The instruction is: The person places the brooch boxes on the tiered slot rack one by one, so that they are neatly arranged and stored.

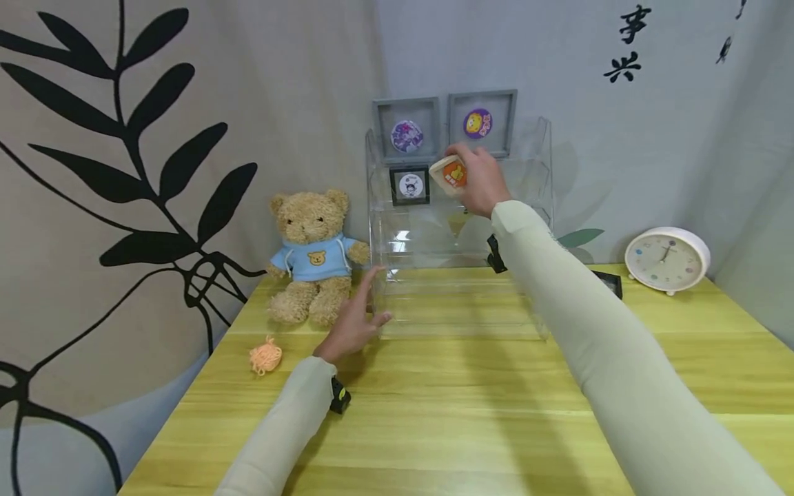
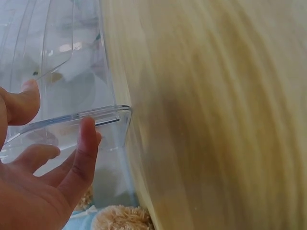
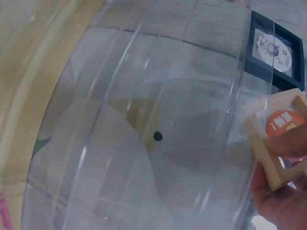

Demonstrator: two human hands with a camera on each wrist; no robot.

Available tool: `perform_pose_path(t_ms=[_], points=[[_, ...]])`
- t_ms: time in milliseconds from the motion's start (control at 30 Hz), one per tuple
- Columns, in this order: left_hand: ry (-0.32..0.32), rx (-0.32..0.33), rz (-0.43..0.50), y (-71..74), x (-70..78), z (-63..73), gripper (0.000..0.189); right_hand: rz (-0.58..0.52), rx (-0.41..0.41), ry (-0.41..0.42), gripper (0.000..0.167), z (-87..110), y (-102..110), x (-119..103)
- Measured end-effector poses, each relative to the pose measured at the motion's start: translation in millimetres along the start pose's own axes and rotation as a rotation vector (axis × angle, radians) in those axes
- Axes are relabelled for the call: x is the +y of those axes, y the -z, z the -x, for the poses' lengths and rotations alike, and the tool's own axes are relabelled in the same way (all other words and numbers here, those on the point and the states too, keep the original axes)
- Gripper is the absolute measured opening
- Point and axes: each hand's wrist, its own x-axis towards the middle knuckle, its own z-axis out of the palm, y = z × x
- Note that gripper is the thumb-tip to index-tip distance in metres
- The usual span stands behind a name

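My right hand [image 1: 484, 182] pinches a small light-wood picture frame [image 1: 439, 172] with a round orange badge inside. It holds the frame at an upper tier of a clear acrylic stepped display rack [image 1: 422, 241], right beside a small black frame [image 1: 397, 196] with a white badge. On the top tier stand two grey frames [image 1: 384, 110], each with a purple badge. My left hand [image 1: 350, 327] is at the rack's lower left side, fingers extended. In the left wrist view, the thumb and fingers lie on either side of the clear side panel [image 2: 62, 117].
A teddy bear [image 1: 316, 255] in a blue top sits left of the rack, with a ball of peach yarn [image 1: 265, 357] in front. A white round clock [image 1: 666, 258] stands at the right. Beyond my right sleeve, a dark flat object [image 1: 611, 282] shows partly on the wooden table [image 1: 422, 427].
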Motion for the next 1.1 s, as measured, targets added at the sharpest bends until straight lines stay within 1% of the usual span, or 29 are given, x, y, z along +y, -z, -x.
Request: perform_pose_path(t_ms=[100,233,333,600,633,767,867,1000,1100], points=[[-0.006,-0.005,-0.003,0.6,-1.1,1.6,0.09,-0.028,-0.008,-0.014,0.065,-0.3,-5.0,1.2],[-0.014,-0.018,0.008,-0.9,-0.9,1.2,0.091,-0.088,-0.017,-0.069,0.073,1.5,-6.1,6.4],[-0.018,-0.018,0.012,-1.1,-1.7,1.0,0.091,-0.109,-0.01,-0.09,0.076,3.6,-6.8,8.6],[-0.03,-0.009,0.002,-1.4,-3.1,1.1,0.091,-0.055,-0.001,-0.094,0.067,11.3,-9.4,9.5],[-0.028,-0.009,0.002,-1.0,-2.9,1.2,0.091,-0.048,-0.007,-0.094,0.067,11.6,-9.4,8.8],[-0.024,-0.009,-0.008,0.4,-2.3,1.6,0.091,0.049,-0.05,-0.089,0.069,12.4,-7.9,5.5],[-0.019,0.005,-0.019,1.1,-1.9,1.5,0.092,0.099,-0.086,-0.093,0.073,13.7,-5.9,2.5],[-0.01,0.025,-0.036,0.7,-1.4,1.1,0.091,0.074,-0.094,-0.105,0.077,19.0,-3.9,2.9],[-0.011,0.016,-0.035,-1.1,-0.6,1.4,0.09,0.053,-0.077,-0.085,0.078,29.1,-0.2,8.5]])
